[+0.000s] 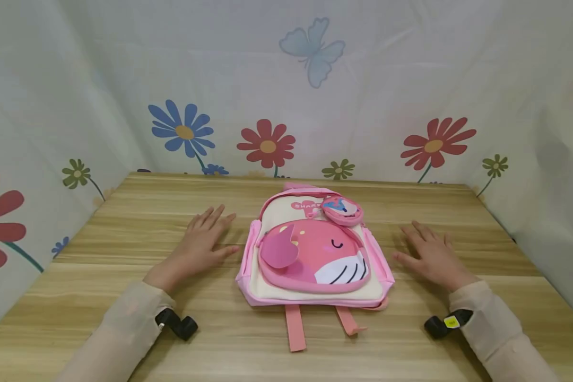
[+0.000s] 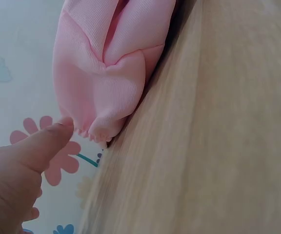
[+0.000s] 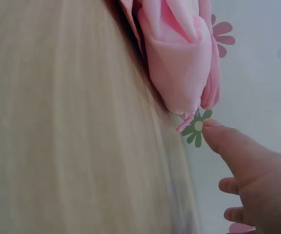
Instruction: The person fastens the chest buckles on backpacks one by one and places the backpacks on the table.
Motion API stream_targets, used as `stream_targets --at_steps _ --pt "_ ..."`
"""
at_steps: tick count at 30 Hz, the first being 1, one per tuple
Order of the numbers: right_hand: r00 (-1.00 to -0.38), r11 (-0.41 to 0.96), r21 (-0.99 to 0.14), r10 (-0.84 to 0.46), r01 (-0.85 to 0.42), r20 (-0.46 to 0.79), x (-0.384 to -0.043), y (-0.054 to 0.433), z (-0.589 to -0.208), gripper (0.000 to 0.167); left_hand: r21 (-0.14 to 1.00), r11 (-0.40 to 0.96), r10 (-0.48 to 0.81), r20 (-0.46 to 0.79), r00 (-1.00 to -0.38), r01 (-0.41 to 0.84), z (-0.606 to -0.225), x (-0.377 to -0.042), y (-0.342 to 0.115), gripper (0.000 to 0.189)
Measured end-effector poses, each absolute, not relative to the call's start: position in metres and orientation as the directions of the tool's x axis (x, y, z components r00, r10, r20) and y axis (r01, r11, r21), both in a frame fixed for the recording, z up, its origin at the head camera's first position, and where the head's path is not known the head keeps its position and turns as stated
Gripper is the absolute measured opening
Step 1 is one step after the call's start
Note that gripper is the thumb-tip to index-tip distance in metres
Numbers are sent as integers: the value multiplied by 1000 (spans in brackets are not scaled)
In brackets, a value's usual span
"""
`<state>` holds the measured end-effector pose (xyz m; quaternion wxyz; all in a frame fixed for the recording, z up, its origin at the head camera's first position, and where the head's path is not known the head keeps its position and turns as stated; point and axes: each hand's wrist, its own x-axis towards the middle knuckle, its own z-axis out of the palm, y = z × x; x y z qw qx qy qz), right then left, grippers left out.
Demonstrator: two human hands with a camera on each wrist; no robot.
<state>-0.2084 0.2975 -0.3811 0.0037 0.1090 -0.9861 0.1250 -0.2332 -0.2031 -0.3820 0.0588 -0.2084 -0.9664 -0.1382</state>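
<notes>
A small pink and cream backpack lies front side up in the middle of the table, a whale face on its front pocket. A round pink pouch hangs at its upper right. My left hand is on the left of the backpack, palm down with fingers spread, apart from it. On the other side my right hand lies likewise, holding nothing. The wrist views show the backpack's pink side pockets beyond each thumb.
Two pink straps stick out from the backpack's bottom toward me. The wooden table ends at a white curtain printed with flowers and a butterfly. Each wrist carries a black camera on a band.
</notes>
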Motion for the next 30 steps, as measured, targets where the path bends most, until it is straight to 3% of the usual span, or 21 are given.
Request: stream_targets --at_steps 12,30 --pt "-975 929 -296 -217 -222 52 -208 292 -371 77 306 847 359 273 -892 435 -374 -230 -197 78" --pt "-955 864 -412 -238 -291 175 -199 272 -355 61 448 729 394 344 -852 518 -361 -218 -180 77"
